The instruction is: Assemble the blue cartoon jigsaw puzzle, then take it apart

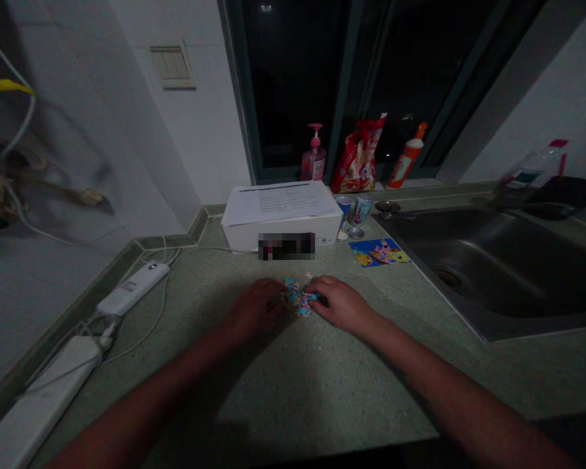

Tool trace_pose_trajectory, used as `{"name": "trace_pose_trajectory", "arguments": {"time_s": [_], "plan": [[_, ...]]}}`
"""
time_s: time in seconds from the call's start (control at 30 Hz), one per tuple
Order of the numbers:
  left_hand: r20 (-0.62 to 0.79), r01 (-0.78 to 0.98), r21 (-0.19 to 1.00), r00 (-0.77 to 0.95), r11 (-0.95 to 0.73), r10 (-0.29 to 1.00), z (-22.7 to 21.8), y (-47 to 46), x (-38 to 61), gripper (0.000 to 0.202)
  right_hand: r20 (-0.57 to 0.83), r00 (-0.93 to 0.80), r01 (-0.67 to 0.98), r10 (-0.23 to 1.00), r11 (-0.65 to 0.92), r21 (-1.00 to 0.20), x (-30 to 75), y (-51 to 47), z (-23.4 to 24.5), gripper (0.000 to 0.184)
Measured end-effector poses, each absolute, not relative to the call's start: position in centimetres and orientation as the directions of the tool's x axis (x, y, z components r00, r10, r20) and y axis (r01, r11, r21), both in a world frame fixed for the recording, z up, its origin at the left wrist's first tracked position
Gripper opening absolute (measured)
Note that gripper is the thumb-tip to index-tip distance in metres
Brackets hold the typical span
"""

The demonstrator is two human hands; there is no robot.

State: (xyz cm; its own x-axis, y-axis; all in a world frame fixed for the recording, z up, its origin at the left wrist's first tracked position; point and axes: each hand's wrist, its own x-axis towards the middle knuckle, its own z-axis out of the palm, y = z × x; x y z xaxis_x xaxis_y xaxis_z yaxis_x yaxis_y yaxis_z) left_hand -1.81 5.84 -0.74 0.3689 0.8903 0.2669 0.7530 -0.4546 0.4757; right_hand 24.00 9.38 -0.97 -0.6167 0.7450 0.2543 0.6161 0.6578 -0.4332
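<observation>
A small heap of jigsaw puzzle pieces (299,303), blue, pink and pale, lies on the speckled green counter between my two hands. At the heap's left edge, my left hand (254,307) has its fingers curled in against the pieces; whatever its fingertips hold is hidden. My right hand (342,305) comes in from the other side, thumb and fingers pinched on a blue puzzle piece (313,296). One pale puzzle piece (309,275) sits just beyond the heap. Farther right lies a blue picture card (379,253) with cartoon figures.
Behind the hands stands a white box (283,218) with a printed sheet (278,200) on top. Two tins (362,210) are beside it. A steel sink (498,267) is at right. White power strips (134,288) and cables run along the left. Bottles and a red bag (359,159) line the sill.
</observation>
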Motion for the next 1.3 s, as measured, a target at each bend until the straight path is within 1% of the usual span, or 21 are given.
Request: {"name": "trace_pose_trajectory", "arguments": {"time_s": [0.07,0.13,0.27,0.37,0.47,0.57,0.6,0.63,0.7,0.77,0.8,0.83,0.9,1.0,1.07,1.17,1.23,1.3], "plan": [[0.220,0.803,0.421,0.360,-0.421,0.907,-0.5,4.9,-2.8,0.025,0.261,-0.606,0.621,0.751,0.652,-0.435,24.0,9.4,-1.0,0.020],[0.204,0.827,0.386,0.357,-0.410,0.911,-0.3,3.8,-3.7,0.022,0.273,-0.589,0.632,0.761,0.644,-0.430,24.1,9.4,-1.1,0.022],[0.151,0.812,0.405,0.394,-0.420,0.907,-0.3,2.4,-4.0,0.020,0.299,-0.564,0.644,0.770,0.637,-0.424,24.1,9.6,-1.5,0.030],[0.140,0.813,0.422,0.379,-0.402,0.915,-0.2,2.6,-3.0,0.020,0.311,-0.534,0.650,0.787,0.617,-0.445,24.1,9.8,-1.6,0.030],[0.159,0.807,0.412,0.392,-0.422,0.906,-0.2,3.5,-1.6,0.019,0.352,-0.470,0.614,0.809,0.586,-0.528,24.1,10.1,-1.6,0.030],[0.174,0.810,0.365,0.424,-0.458,0.889,-0.3,4.5,-0.5,0.023,0.394,-0.390,0.532,0.832,0.553,-0.641,23.9,10.3,-1.7,0.027],[0.192,0.806,0.371,0.419,-0.461,0.887,-0.3,4.8,-0.2,0.024,0.395,-0.360,0.500,0.845,0.532,-0.684,23.8,10.4,-1.7,0.026],[0.220,0.794,0.390,0.411,-0.466,0.885,-0.3,5.1,0.0,0.025,0.384,-0.329,0.462,0.863,0.502,-0.731,23.7,10.4,-1.8,0.024],[0.287,0.757,0.465,0.361,-0.458,0.887,-0.2,5.5,0.5,0.028,0.333,-0.280,0.362,0.900,0.420,-0.832,23.4,10.5,-2.0,0.021],[0.327,0.705,0.563,0.290,-0.432,0.900,0.0,5.8,1.1,0.031,0.267,-0.276,0.260,0.923,0.340,-0.904,23.1,10.4,-2.1,0.021],[0.323,0.675,0.614,0.258,-0.409,0.911,0.1,6.0,1.4,0.031,0.240,-0.290,0.220,0.927,0.308,-0.925,23.0,10.4,-2.0,0.022],[0.301,0.646,0.665,0.229,-0.376,0.926,0.2,6.1,1.7,0.030,0.218,-0.306,0.190,0.926,0.284,-0.940,22.8,10.3,-1.9,0.023],[0.214,0.584,0.760,0.190,-0.285,0.958,0.2,6.5,2.2,0.026,0.193,-0.328,0.161,0.925,0.256,-0.953,22.7,10.1,-1.7,0.025],[0.084,0.482,0.863,0.158,-0.151,0.984,0.1,7.0,2.5,0.016,0.181,-0.334,0.148,0.925,0.241,-0.959,22.5,9.9,-1.3,0.026],[0.045,0.426,0.897,0.168,-0.114,0.985,0.2,7.1,2.4,0.013,0.174,-0.331,0.142,0.928,0.231,-0.963,22.4,9.8,-1.3,0.026],[0.040,0.421,0.901,0.154,-0.102,0.987,0.3,7.1,2.2,0.012,0.147,-0.319,0.126,0.936,0.196,-0.972,22.3,9.8,-1.5,0.028],[0.033,0.418,0.904,0.132,-0.086,0.991,0.4,7.2,2.2,0.014,0.151,-0.306,0.141,0.940,0.202,-0.969,22.2,9.8,-1.5,0.027],[-0.001,0.366,0.929,0.141,-0.051,0.990,0.4,7.3,2.1,0.015,0.168,-0.314,0.147,0.935,0.223,-0.964,22.2,9.7,-1.5,0.026]]}}
